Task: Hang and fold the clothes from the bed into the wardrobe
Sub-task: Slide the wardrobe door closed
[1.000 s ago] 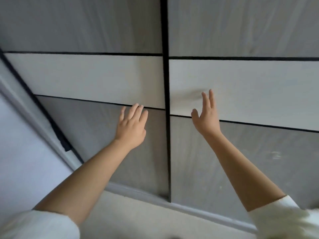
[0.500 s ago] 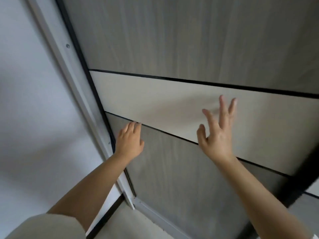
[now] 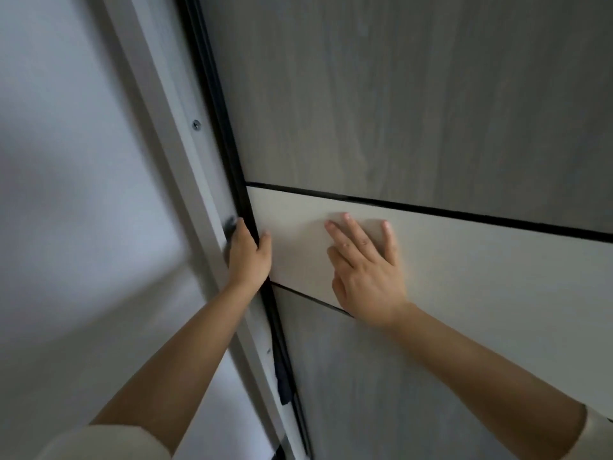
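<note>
At left of the wardrobe front: left hand [image 3: 248, 257], fingers hooked round the black leading edge of the sliding door [image 3: 414, 111], thumb on the pale band [image 3: 481, 277]; half a second earlier this hand hung clear of the edge, so a grip has now been taken. Right hand [image 3: 368, 273], previously lifted with fingers spread, now flat on the pale band, fingers straight, holding nothing. Judgement: the door is about to be drawn rightward; the task stands at its opening step. Wardrobe shut; its interior is hidden. Clothes and bed: not in view. Adjacent: grey frame post [image 3: 172, 167] with one screw [image 3: 196, 125], just left of the door edge; white wall [image 3: 66, 194] further left. Obstruction: a dark scrap [image 3: 283, 383] in the gap low down, identity unclear, may snag the slide.
</note>
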`<action>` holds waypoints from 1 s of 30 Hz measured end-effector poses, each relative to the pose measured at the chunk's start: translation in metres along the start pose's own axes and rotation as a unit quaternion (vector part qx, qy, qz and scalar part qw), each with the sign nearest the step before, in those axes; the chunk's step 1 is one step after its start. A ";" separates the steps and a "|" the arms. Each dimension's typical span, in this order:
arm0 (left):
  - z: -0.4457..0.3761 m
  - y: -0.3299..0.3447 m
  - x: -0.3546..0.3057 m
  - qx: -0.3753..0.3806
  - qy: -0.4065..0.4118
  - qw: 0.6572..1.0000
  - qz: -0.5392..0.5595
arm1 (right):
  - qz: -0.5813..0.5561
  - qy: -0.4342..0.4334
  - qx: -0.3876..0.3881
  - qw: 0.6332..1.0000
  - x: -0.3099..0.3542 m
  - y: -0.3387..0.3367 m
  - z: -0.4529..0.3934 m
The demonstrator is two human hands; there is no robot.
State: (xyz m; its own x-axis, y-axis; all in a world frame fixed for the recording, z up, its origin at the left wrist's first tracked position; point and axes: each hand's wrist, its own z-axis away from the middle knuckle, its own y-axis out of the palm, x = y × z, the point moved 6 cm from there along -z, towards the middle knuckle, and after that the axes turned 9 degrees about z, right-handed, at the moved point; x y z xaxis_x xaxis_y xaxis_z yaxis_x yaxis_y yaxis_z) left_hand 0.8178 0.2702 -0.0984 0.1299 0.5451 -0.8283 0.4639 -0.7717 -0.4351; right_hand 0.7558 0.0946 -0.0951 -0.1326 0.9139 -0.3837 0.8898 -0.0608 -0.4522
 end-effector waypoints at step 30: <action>0.086 0.090 -0.095 0.228 0.234 0.914 0.240 | 0.139 0.146 0.003 0.979 -0.134 -0.087 0.142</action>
State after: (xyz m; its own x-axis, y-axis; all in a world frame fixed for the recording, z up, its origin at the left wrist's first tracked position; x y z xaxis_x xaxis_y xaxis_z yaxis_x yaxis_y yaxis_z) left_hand 0.7715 0.1203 -0.0890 0.6326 0.1065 -0.7671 -0.1446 -0.9569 -0.2520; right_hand 0.6340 -0.0800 -0.1183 0.2466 0.9373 -0.2463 0.8709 -0.3258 -0.3679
